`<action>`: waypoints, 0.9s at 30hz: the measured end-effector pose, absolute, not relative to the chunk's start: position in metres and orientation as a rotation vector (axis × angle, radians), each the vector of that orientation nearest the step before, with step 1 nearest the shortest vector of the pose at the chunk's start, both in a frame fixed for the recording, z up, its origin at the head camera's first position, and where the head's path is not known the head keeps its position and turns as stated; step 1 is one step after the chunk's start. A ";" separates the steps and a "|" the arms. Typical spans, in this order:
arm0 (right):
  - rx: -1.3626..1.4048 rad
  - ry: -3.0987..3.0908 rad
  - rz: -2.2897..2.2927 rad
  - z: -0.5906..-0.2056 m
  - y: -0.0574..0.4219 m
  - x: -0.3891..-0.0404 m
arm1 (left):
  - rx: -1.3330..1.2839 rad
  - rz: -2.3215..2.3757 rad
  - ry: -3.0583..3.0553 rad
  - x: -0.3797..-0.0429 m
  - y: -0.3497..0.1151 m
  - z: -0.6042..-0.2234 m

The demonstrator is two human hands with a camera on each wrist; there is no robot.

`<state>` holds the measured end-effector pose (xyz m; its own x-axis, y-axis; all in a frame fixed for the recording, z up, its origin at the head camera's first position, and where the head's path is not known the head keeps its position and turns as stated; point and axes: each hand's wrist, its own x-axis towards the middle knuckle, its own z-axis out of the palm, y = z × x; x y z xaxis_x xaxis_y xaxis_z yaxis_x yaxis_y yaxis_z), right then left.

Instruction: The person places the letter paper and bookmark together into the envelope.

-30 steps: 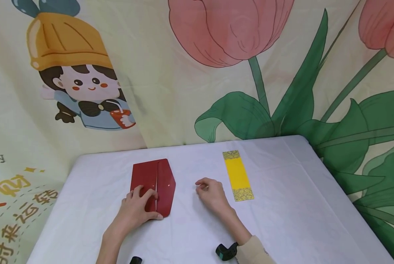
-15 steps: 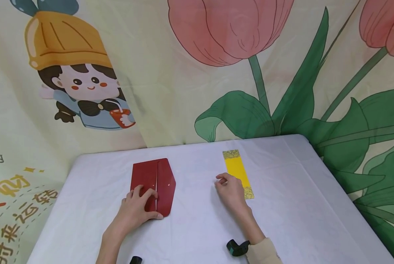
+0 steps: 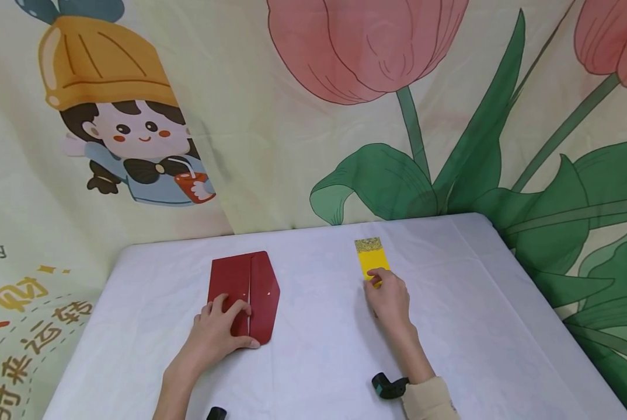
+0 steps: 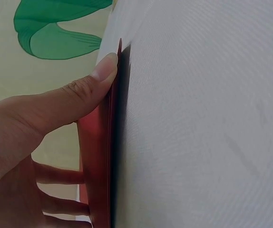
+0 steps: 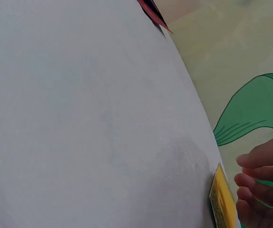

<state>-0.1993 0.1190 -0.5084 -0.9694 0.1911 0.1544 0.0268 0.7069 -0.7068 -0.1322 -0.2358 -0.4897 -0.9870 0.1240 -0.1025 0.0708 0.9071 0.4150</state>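
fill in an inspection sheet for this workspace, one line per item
Surface: white-covered table, faint creases.
Job's things: red envelope and, apart to its right, yellow strip with patterned end, partly hidden by a hand.
Clutter: nothing seen.
Hands: left hand rests on the envelope, thumb at its near edge; right hand over the strip, contact unclear.
Cables: nothing seen.
Surroundings: backdrop printed with tulips and a cartoon figure.

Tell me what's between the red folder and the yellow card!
Only bare white cloth lies between the red folder and the yellow card; the head view shows it.
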 end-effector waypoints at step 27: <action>-0.393 -2.874 0.879 -0.518 0.142 -0.207 | 0.147 0.623 2.944 -0.133 -0.235 -0.490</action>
<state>-0.2074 0.1420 -0.5177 -0.9604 0.2772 0.0293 0.2133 0.7986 -0.5627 -0.1325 -0.2352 -0.4900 -0.9869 0.1218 -0.1055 0.0685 0.9100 0.4090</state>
